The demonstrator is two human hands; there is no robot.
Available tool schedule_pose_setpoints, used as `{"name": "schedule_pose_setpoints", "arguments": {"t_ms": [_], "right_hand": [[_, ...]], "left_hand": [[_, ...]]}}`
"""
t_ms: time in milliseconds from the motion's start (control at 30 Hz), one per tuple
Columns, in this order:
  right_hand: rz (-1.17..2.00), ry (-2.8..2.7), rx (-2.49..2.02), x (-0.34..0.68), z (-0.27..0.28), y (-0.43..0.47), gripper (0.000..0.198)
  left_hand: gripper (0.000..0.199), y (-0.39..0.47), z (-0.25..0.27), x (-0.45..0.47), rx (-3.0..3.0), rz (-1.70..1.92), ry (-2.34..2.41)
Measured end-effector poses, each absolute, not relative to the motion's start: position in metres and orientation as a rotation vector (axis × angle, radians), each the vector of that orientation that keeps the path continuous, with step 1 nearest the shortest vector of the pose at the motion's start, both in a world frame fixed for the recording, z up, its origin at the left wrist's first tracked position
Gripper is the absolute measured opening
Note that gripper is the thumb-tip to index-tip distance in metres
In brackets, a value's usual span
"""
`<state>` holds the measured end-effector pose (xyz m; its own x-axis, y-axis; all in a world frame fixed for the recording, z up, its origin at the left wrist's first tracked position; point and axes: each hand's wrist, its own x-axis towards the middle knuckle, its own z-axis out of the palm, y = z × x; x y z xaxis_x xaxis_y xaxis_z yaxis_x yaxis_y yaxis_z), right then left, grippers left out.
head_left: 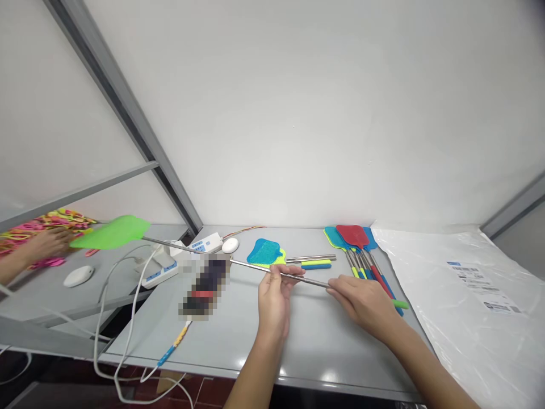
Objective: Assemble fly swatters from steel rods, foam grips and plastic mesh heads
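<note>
Stretched out across the bench is a fly swatter (114, 232) with a bright green head, a long metal telescopic rod and a green grip. My left hand (275, 298) is closed around the middle of its rod. Farther down, my right hand (364, 304) wraps the lower rod, and the end of the green grip sticks out past it. Behind my left hand lie swatters with a blue head (264, 251) and a yellow-green one, their rods pushed in short. Several more swatters, a red one (352, 235) on top, are piled near my right hand.
White plastic packaging (464, 295) with labels covers the bench's right side. Left of me are a power strip (159, 274), white cables, a blurred-out device (206, 287) and a white round object (230, 245). Beyond the frame post, another person's hand (51, 244) touches colourful small items.
</note>
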<state>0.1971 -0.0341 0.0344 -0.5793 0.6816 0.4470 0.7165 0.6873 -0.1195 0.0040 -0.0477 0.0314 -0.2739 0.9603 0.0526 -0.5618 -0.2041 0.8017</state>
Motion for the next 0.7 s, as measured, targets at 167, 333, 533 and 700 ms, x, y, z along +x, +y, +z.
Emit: {"name": "schedule_pose_setpoints", "arguments": {"t_ms": [167, 333, 533, 700], "right_hand": [[-0.105, -2.384, -1.082, 0.204, 0.034, -0.033, 0.024], [-0.155, -2.349, -1.151, 0.223, 0.027, -0.033, 0.026], [-0.303, -2.322, -1.148, 0.227, 0.031, -0.028, 0.029], [-0.318, -2.335, -1.100, 0.225, 0.033, -0.028, 0.032]], "left_hand": [[0.032, -0.043, 0.046, -0.006, 0.691, 1.750, 0.779], [0.029, -0.035, 0.047, -0.022, 0.630, 1.817, 0.728], [0.033, -0.034, 0.047, -0.007, 0.663, 1.761, 0.685], [0.027, -0.042, 0.045, 0.004, 0.707, 1.700, 0.740]]}}
